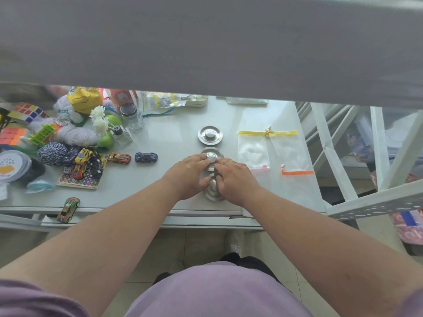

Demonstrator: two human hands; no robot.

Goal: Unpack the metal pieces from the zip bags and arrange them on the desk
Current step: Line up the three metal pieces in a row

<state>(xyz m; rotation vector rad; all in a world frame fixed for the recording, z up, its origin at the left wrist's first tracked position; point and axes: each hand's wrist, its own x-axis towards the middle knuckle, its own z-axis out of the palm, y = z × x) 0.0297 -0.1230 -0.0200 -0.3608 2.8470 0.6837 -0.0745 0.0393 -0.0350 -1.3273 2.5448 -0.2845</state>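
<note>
Both hands down on metal discs — left hand [188,173] and right hand [235,179] curled loosely, fingertips pinching middle disc [211,157] knob, just below far disc [210,134]. Nudge gently, keep column straight — empty zip bags [272,149] right of far disc

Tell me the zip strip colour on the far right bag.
Yellow: the zip strip shows clearly in the head view.

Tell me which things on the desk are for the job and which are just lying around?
For the job:
- three round metal pieces in a row: far, middle, near
- left hand and right hand, touching the middle and near pieces
- zip bags

Just lying around:
- toy cars
- puzzle cubes
- glass jar
- yarn
</note>
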